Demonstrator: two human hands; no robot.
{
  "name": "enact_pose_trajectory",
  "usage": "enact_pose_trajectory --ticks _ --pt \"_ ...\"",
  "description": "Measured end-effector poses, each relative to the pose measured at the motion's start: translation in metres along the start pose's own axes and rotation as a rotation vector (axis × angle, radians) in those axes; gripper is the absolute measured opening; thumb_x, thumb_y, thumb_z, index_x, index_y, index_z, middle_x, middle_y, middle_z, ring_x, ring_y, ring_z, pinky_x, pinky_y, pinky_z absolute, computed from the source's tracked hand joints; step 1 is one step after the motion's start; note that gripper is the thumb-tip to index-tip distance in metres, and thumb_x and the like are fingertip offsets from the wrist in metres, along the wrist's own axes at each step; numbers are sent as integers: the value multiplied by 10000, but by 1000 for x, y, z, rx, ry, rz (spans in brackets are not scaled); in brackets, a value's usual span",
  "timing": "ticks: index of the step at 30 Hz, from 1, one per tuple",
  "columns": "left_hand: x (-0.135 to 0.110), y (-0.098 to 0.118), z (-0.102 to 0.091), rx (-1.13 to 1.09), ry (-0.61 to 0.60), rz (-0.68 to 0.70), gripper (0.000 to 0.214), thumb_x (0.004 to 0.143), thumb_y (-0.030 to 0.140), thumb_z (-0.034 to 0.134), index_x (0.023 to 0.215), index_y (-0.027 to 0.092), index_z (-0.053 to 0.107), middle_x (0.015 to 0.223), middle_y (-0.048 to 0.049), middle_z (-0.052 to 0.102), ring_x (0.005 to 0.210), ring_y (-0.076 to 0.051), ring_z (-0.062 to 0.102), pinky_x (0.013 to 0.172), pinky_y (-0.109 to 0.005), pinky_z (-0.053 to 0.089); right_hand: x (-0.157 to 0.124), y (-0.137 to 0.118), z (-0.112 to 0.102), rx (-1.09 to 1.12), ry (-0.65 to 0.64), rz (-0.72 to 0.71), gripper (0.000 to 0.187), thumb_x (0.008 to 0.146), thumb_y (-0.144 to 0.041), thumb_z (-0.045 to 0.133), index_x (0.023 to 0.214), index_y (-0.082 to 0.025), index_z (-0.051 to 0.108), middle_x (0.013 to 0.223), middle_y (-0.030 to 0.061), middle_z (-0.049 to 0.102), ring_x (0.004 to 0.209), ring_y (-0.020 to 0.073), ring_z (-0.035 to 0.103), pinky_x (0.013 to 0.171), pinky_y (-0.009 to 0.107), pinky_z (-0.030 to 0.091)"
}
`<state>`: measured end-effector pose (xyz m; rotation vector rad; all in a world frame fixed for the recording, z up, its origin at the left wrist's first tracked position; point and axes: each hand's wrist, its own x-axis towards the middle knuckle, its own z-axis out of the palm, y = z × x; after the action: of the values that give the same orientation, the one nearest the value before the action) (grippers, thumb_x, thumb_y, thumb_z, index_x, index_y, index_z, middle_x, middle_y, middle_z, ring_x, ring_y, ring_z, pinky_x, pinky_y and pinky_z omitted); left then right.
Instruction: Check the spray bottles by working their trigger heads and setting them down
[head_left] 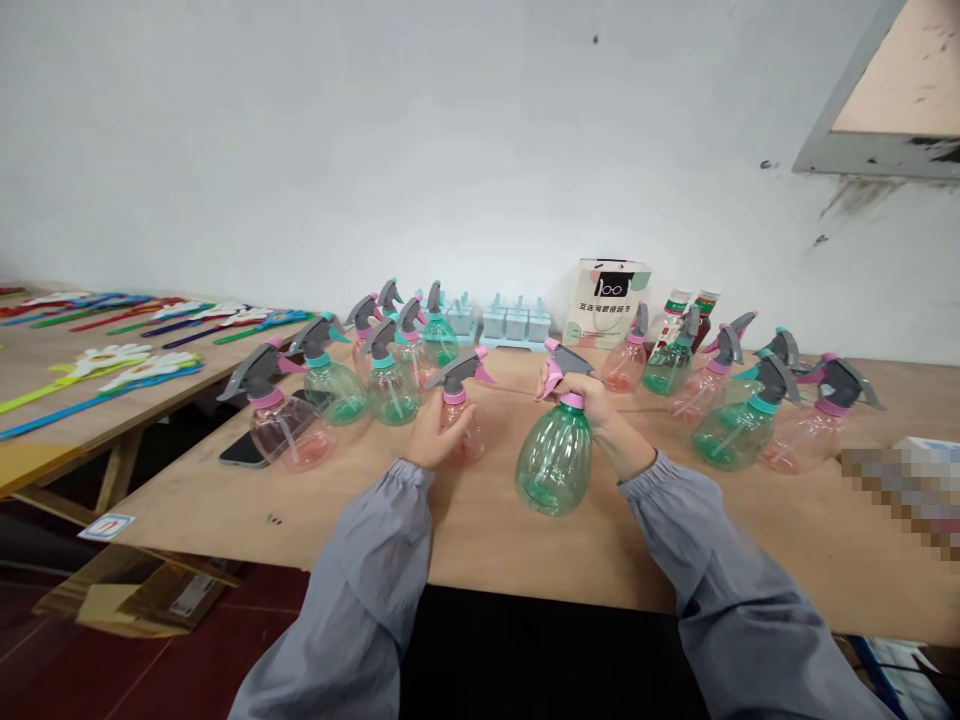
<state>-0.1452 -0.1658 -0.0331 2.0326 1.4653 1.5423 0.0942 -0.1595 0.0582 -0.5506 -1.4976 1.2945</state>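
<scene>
My right hand [596, 405] is closed round the neck of a green spray bottle [553, 465] with a grey and pink trigger head, held upright just above the wooden table [480, 530]. My left hand [439, 432] wraps round a pink spray bottle [463, 415] with a grey trigger that stands on the table. Both of my arms wear grey sleeves.
Several green and pink spray bottles [390, 385] stand in groups left and right [739, 425] of my hands. A phone [244, 450] lies at the left edge. Pale blue moulds [516, 322] and a white box [606, 303] sit by the wall. A second table [90, 400] at left holds coloured sticks.
</scene>
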Motion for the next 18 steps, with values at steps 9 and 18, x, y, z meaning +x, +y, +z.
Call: enact_pose_trajectory --ticks 9,18 --pt "0 -3 0 4 -3 12 293 871 489 588 926 206 538 914 -57 685 880 -227 656 809 -345 483 1 -1 0 -6 -39 13 240 562 -256 575 775 -226 680 777 35 705 853 234 664 756 350 497" --pt "0 -3 1 9 6 15 304 869 491 587 947 201 542 911 -58 678 875 -230 655 808 -350 481 -5 -1 -2 -230 -92 -24 63 575 -299 541 572 -240 562 607 5 603 719 218 616 771 366 490"
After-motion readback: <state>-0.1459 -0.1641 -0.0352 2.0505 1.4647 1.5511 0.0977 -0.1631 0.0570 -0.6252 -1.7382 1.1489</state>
